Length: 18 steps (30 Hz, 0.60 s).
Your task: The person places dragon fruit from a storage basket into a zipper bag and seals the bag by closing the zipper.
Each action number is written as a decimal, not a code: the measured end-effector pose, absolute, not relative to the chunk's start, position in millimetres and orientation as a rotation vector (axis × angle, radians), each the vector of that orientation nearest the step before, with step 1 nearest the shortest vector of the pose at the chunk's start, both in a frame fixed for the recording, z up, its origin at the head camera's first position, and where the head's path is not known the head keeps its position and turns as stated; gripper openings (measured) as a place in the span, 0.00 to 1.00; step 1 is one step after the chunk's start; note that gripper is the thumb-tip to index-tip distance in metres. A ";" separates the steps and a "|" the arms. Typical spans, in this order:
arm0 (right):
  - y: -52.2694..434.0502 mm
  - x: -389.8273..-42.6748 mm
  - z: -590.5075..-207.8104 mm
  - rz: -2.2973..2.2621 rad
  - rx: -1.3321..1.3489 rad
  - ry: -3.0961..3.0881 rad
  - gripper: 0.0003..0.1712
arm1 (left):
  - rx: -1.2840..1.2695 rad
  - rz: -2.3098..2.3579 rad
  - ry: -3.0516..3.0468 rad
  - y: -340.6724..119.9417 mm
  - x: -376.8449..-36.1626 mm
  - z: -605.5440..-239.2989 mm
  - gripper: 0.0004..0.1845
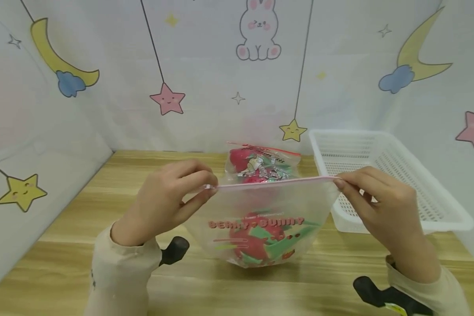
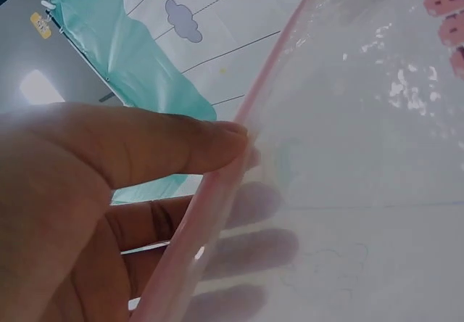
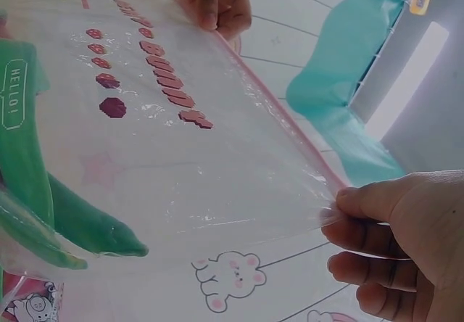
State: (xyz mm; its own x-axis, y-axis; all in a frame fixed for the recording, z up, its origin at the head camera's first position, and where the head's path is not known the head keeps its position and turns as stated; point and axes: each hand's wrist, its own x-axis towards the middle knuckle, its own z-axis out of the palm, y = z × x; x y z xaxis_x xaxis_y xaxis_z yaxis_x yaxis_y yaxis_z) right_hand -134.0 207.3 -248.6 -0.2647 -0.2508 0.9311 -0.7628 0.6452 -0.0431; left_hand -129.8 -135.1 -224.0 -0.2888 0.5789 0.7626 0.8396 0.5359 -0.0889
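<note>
A clear zip bag (image 1: pixel 304 197) with red "Berry Bunny" lettering and a pink zip edge is stretched between both hands. My left hand (image 1: pixel 167 193) pinches its top left corner; in the left wrist view the thumb (image 2: pixel 210 144) lies in front of the edge and the other fingers show through the film. The right hand (image 1: pixel 383 204) pinches the top right corner between thumb and fingers. Low in the bag are a rounded red thing (image 1: pixel 249 243) and long, curved green things (image 3: pixel 25 141). The zip edge runs straight and taut.
Behind this bag, a second zip bag (image 1: pixel 292 166) with a red zip holds red and green things. A white perforated basket (image 1: pixel 430 184) stands at the right back on the wood-grain table (image 1: pixel 83 206). A printed curtain (image 1: pixel 213 57) hangs behind the table.
</note>
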 end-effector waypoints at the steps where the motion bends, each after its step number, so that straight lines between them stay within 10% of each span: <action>1: 207.9 -134.3 -248.6 0.610 0.806 -1.824 0.28 | -1.151 -0.430 -2.001 -136.1 -130.5 -223.7 0.07; 18: 214.3 -137.1 -249.1 0.654 0.723 -1.891 0.30 | -1.081 -0.406 -2.106 -150.1 -131.4 -220.6 0.07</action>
State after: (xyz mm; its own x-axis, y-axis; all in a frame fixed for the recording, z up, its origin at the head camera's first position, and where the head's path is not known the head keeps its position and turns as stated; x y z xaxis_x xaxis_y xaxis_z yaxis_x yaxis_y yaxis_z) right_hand -137.1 214.3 -249.1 -0.3518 -0.2001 0.9145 -0.7226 0.6790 -0.1294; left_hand -131.4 -150.1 -220.6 -0.3862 0.5718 0.7238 0.8000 0.5983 -0.0458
